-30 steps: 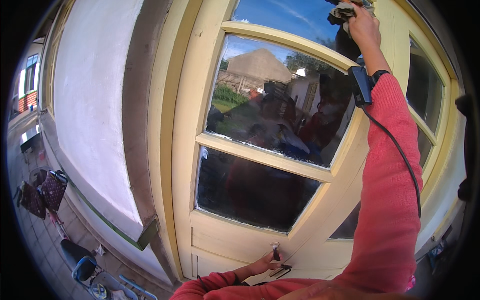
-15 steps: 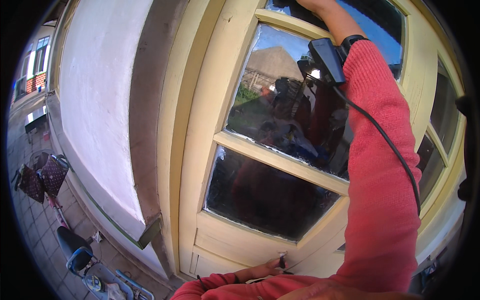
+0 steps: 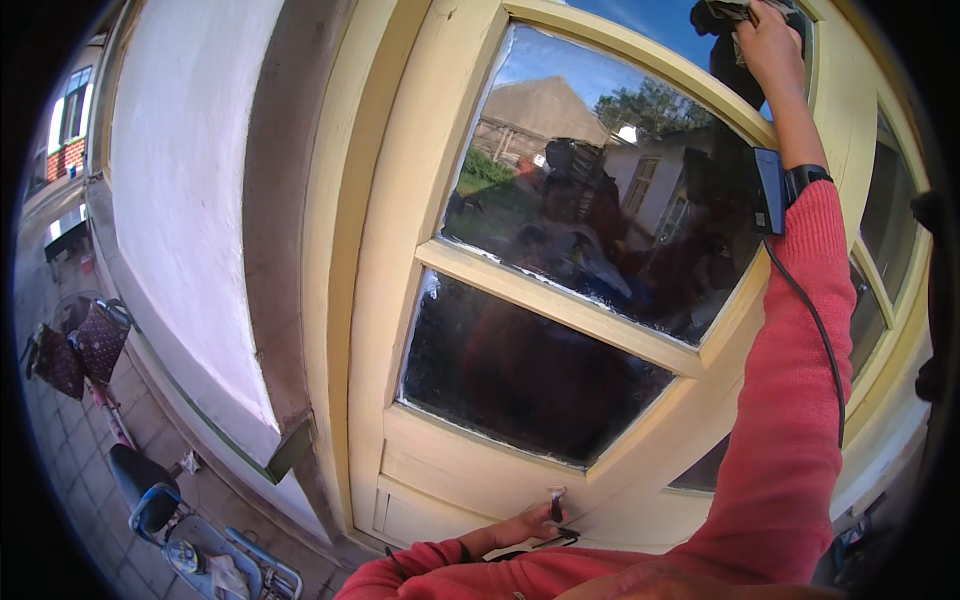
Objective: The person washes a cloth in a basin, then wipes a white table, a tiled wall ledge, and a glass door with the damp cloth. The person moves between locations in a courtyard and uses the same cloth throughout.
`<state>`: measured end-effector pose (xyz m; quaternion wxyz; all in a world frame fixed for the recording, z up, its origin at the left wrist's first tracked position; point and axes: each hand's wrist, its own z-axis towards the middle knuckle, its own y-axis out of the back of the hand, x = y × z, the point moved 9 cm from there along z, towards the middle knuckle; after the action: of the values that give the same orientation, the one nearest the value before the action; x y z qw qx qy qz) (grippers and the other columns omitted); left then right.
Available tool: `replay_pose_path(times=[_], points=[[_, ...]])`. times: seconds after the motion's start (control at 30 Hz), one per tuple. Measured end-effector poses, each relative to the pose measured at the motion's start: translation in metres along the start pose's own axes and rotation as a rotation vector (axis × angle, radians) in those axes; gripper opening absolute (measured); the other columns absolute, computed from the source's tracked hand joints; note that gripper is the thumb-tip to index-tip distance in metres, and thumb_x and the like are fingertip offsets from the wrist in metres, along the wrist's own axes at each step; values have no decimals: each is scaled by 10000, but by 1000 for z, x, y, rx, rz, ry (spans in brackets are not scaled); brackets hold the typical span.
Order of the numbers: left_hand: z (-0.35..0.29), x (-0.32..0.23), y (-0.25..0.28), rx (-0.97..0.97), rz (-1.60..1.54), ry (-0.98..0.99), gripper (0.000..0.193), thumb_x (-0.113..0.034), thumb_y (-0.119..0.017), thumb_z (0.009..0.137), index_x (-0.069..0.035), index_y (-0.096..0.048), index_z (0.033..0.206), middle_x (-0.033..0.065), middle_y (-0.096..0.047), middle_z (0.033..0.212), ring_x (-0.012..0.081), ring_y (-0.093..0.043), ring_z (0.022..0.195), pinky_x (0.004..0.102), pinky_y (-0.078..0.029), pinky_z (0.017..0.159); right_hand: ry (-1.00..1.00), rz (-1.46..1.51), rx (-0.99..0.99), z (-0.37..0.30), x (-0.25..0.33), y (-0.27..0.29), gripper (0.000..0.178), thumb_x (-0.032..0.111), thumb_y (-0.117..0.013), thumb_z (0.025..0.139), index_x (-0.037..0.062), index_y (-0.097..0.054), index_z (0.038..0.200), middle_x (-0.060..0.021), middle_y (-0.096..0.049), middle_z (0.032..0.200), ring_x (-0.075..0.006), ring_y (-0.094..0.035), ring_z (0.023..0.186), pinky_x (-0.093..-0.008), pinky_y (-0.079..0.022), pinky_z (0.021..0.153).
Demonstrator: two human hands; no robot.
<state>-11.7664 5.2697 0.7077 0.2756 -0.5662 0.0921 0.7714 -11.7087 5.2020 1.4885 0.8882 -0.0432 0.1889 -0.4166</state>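
My right hand is raised high, closed around a crumpled greyish cloth against the upper glass pane of a cream-painted door. A dark reflection shows on the glass beside it. Low down, my left hand grips the small dark door handle, its fingers partly hidden. Between the hands are the middle pane, reflecting a roof and trees, and the dark lower pane, with white residue along the frame edges.
A black device with a cable is strapped to my right wrist. A white wall with a green-edged ledge stands left. Beyond it, a parked two-wheeler stands on the paving. Another window is at the right.
My right hand has swept rightward across the upper pane, bringing the cloth into view. My left hand stays by the handle. The view has shifted slightly.
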Motion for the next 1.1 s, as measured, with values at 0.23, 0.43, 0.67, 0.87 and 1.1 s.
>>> replay_pose_path(times=[0.23,0.43,0.67,0.87,1.1], points=[[0,7,2,-22,-55,57,465,-191,-599,965,-68,-426,1379,44,-464,1314,166,-391,1277,313,-276,1100,140,98,30,-4,-17,-3,367,18,-554,825,134,-677,1151,-158,-660,1115,-376,-603,1017,-427,-479,928],[-2,6,1,-73,-120,16,412,-186,-546,977,-83,-420,1355,39,-448,1270,158,-381,1255,319,-287,1079,618,-59,-6,-36,-33,7,319,114,-666,900,-79,-583,1140,-237,-624,1076,-255,-602,893,-340,-499,781],[-2,8,-1,-59,-117,75,458,-106,-584,974,-75,-401,1393,27,-477,1304,127,-410,1242,292,-324,1061,-90,827,-173,-58,-68,40,234,80,-613,920,-118,-582,1040,-265,-622,986,-328,-606,873,-368,-495,756],[0,1,0,-91,-20,38,351,-111,-554,982,-90,-442,1314,11,-483,1126,123,-453,1015,285,-383,883,459,373,190,-132,101,25,377,-53,-560,799,7,-632,1164,-192,-611,1223,-393,-532,1120,-417,-419,983],[1,3,0,-130,-50,51,364,-85,-591,960,-92,-470,1304,10,-516,1215,125,-455,1176,299,-349,1041,379,408,120,-149,173,-6,330,-12,-539,754,39,-655,1059,-175,-601,1093,-394,-502,1091,-479,-434,940]])
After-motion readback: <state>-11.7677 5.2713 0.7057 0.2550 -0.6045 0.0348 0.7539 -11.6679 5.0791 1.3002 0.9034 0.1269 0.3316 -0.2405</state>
